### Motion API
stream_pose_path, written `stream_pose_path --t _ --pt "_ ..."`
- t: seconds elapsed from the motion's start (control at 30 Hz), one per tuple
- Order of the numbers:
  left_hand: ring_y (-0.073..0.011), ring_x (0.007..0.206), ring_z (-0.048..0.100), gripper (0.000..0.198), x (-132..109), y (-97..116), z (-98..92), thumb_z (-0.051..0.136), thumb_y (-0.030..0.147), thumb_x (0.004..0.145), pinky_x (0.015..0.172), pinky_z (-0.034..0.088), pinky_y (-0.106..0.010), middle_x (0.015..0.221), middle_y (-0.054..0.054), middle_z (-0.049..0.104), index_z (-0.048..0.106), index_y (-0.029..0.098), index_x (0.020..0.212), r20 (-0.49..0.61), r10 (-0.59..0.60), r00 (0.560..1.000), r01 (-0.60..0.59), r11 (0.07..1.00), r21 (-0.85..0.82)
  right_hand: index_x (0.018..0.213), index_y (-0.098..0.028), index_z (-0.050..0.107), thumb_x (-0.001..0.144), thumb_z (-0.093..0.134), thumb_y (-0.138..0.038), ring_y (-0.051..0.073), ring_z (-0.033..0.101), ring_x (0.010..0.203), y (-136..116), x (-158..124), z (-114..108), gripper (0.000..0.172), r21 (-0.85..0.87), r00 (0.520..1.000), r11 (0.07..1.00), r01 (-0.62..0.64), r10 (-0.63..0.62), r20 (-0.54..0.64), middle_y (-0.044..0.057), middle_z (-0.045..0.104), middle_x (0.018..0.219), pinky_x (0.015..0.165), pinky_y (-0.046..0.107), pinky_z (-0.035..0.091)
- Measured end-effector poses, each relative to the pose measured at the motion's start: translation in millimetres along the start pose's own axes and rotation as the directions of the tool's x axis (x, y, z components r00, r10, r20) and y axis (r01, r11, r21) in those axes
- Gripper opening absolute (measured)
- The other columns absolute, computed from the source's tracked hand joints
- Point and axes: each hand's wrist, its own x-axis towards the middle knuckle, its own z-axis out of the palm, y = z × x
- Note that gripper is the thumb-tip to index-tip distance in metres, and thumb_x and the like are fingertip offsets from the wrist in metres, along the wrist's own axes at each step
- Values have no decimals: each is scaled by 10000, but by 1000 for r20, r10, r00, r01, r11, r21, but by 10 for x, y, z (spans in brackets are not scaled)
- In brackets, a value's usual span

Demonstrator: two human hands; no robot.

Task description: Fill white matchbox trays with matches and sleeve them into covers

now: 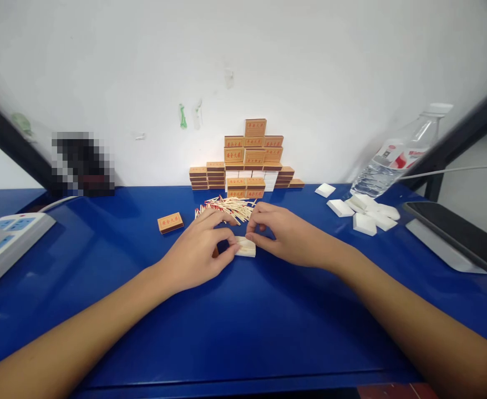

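My left hand is closed around a matchbox, its thumb and fingers at the near end of the white inner tray. Only a sliver of the orange sleeve shows beneath that palm. From the other side my right hand reaches over the tray, its thumb and forefinger pinched together at the tray's upper edge. Whatever lies between those fingertips is too small to make out. Just beyond both hands spreads a loose heap of red-tipped matches. A closed matchbox lies left of my left hand.
Stacked matchboxes rise against the wall. White trays lie at right beside a tilted water bottle and a phone. A power strip sits at left on the blue table. A pixelated dark object stands behind it.
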Motion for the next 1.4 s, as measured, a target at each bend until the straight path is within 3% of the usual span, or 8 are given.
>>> stream_pose_path --t 0.43,0.63,0.83,1.0,1.13,1.23,1.3,1.4 --pt "-271 1273 565 163 10 37 8 603 267 1043 1132 462 -523 1294 -78 654 750 238 976 -34 1 999 -4 998 -69 892 -204 706 1003 623 -240 174 575 854 -45 14 -4 143 46 1000 999 2 -2 9 44 614 963 764 318 447" --pt "-256 1208 606 118 7 40 40 641 308 1028 1089 483 -473 1243 -81 661 731 231 1024 -65 31 997 -35 997 -70 884 -204 703 976 634 -209 168 587 838 -12 8 -114 115 15 999 1000 3 -2 -53 28 628 904 775 315 444" --pt "-292 1113 606 306 8 44 -4 788 380 889 1009 509 -497 1124 -83 679 668 214 1116 -27 -34 999 35 999 24 915 -212 734 931 695 -196 179 593 884 -12 -1 -87 45 55 999 998 37 -39 29 34 638 963 802 325 456" --pt "-291 1114 613 259 0 13 24 746 400 926 1026 503 -499 1091 -88 685 713 199 1087 -13 -36 999 36 998 44 924 -206 718 963 665 -212 195 594 938 1 -3 25 66 41 998 999 30 -32 61 49 656 1001 819 339 457" --pt "-290 1090 621 245 -5 2 29 763 389 916 1009 510 -495 1075 -86 692 730 202 1070 -13 -24 1000 24 999 38 938 -218 740 984 652 -285 188 604 889 12 23 -78 120 52 998 998 25 -28 50 49 670 988 782 331 455" --pt "-279 1082 628 241 -2 17 15 762 370 924 1005 511 -484 1087 -82 707 725 207 1098 -40 2 999 -1 1000 24 890 -213 724 993 616 -319 185 610 800 128 24 -292 183 -39 993 997 -60 55 -106 46 703 904 724 329 441" --pt "-274 1090 632 253 1 32 6 747 361 940 1013 508 -481 1110 -85 718 714 199 1131 -77 32 997 -30 999 23 842 -208 708 975 621 -332 201 602 746 270 -9 -452 202 -221 968 955 -199 157 -197 55 700 819 685 345 414" --pt "-277 1094 641 254 4 42 5 744 357 938 1007 514 -481 1118 -87 728 716 198 1134 -76 42 996 -40 999 28 711 -221 647 918 696 -423 197 565 630 498 -106 -632 293 -386 914 830 -403 384 -131 57 679 714 612 350 366"
